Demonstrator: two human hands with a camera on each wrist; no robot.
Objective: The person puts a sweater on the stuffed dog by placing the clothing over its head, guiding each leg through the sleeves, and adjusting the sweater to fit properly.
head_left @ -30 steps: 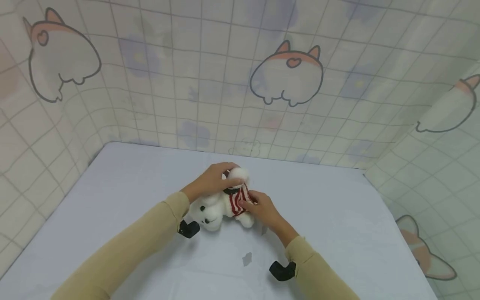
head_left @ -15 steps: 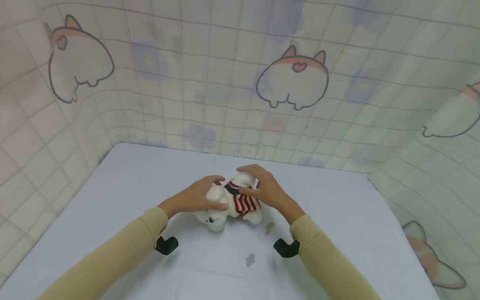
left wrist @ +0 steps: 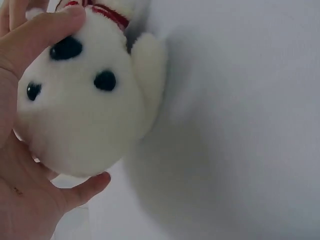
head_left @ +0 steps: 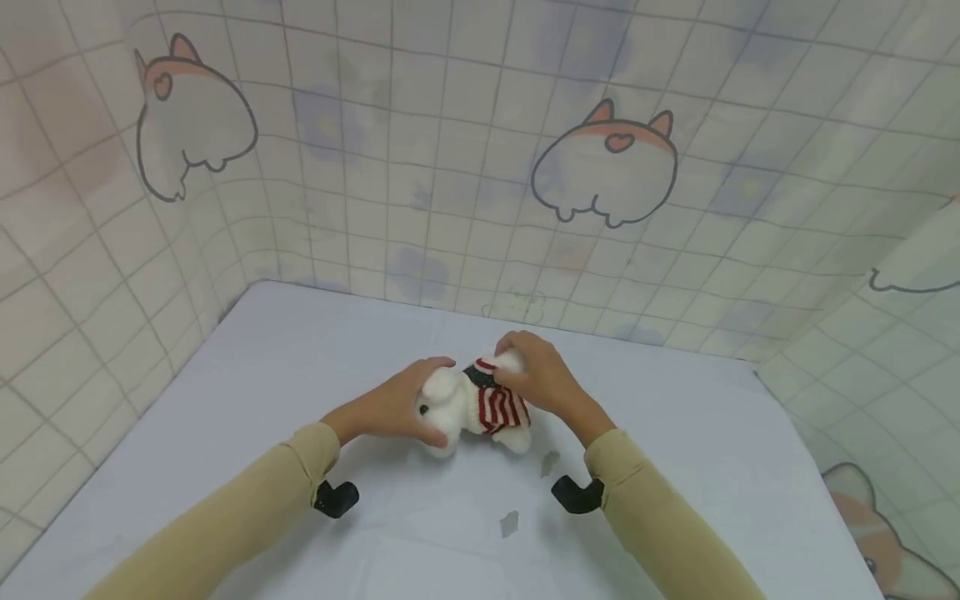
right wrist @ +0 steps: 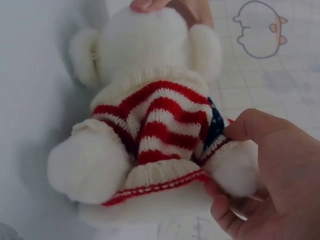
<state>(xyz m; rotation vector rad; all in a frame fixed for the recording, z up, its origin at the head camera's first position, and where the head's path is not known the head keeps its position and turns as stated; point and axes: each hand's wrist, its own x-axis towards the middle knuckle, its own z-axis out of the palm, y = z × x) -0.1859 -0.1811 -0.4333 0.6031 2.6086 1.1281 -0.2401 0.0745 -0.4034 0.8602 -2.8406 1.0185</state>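
Note:
A white stuffed animal (head_left: 450, 412) in a knitted red-and-white striped sweater (head_left: 502, 408) lies on its side on the table, head to the left. My left hand (head_left: 384, 406) grips its head, thumb on the near side and fingers over the far side. The left wrist view shows the dark eyes and nose on the plush face (left wrist: 95, 120), and my left hand (left wrist: 25, 195) wrapped about it. At the other end, my right hand (head_left: 549, 377) holds a far-side limb. From the right wrist, my right hand (right wrist: 285, 170) pinches that fluffy limb (right wrist: 237, 170) by its sweater cuff.
The white tabletop (head_left: 420, 542) has two small grey patches (head_left: 510, 523) near the toy. A grid-patterned curtain (head_left: 465, 167) with cartoon corgis hangs round the back and sides. Black camera mounts (head_left: 577, 495) stick out from both wrists.
My left hand has moved from the toy's far limb to its head. My right hand has left the sweater's lower edge and taken that far limb. The head view has shifted slightly.

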